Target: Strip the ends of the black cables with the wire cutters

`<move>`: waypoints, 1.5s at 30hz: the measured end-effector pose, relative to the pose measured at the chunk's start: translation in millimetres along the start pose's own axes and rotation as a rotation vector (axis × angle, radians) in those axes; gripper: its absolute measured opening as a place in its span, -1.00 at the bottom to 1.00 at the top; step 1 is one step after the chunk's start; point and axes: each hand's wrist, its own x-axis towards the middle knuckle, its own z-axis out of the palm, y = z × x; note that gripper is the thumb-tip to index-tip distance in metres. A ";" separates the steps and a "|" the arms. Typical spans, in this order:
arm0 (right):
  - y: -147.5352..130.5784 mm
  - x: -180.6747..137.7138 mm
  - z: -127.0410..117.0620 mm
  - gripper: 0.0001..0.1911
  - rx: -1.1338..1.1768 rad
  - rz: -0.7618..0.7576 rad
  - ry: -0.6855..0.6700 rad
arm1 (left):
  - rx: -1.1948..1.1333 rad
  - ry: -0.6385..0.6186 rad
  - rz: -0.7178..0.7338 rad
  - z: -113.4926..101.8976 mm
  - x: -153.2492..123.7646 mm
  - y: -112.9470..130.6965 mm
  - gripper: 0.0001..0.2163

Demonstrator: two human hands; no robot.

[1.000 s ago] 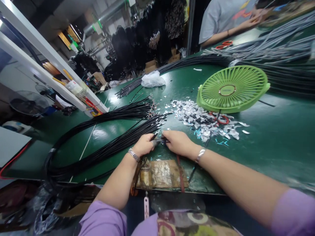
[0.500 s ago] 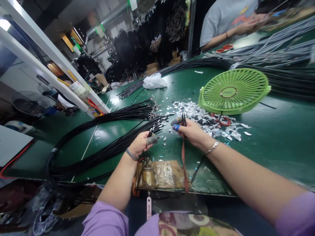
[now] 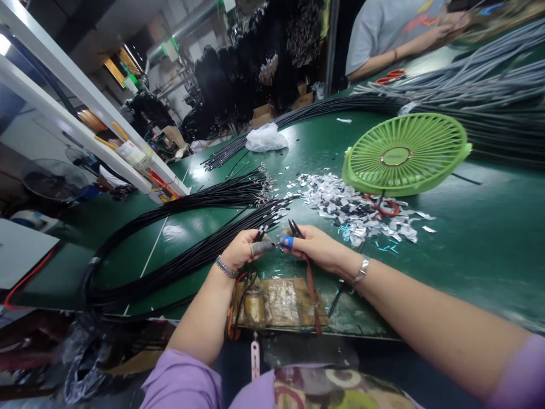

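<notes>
My left hand (image 3: 246,248) is closed on the ends of a few black cables (image 3: 260,232), with a grey wrap round one finger. Close by on its right, my right hand (image 3: 304,243) grips a dark two-pronged tool (image 3: 294,228); its exact kind is unclear. Blue tape covers a digit of that hand, and a reddish strap (image 3: 311,289) hangs below it. The fingertips of both hands almost meet over the green table. Behind my left hand lies a looped bundle of black cables (image 3: 200,250), light bits showing at their ends.
Silver foil scraps (image 3: 336,199) are heaped beyond my right hand, beside a green fan (image 3: 404,153). A taped board (image 3: 283,301) sits at the table's front edge. Farther back are a white plastic bag (image 3: 266,138), grey cables (image 3: 472,79), red-handled scissors (image 3: 390,76) and a co-worker (image 3: 385,40).
My right hand has moved left and toward me, away from the scrap heap to beside my left hand, bringing the tool and strap along. My left hand has barely moved.
</notes>
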 end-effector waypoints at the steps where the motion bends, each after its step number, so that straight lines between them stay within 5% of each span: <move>1: 0.4 0.2 1.1 -0.64 -0.056 -0.044 0.031 | 0.025 -0.019 0.004 0.5 0.0 -0.7 -0.53; 6: 2.8 3.7 4.8 -0.66 -0.089 -0.108 0.196 | 0.091 -0.091 0.018 1.6 -0.3 -1.7 -0.57; 13: 0.8 2.0 7.4 -0.58 0.219 0.094 0.110 | 0.037 0.036 0.031 -3.2 0.5 -0.9 -0.51; 36: -0.9 0.2 9.7 -0.71 0.191 0.053 0.085 | -0.002 0.066 0.085 -2.9 1.1 0.1 -0.50; 45: 0.9 -1.7 13.7 -0.58 0.217 0.033 0.061 | 0.012 0.045 0.082 -4.1 3.5 -5.7 -0.53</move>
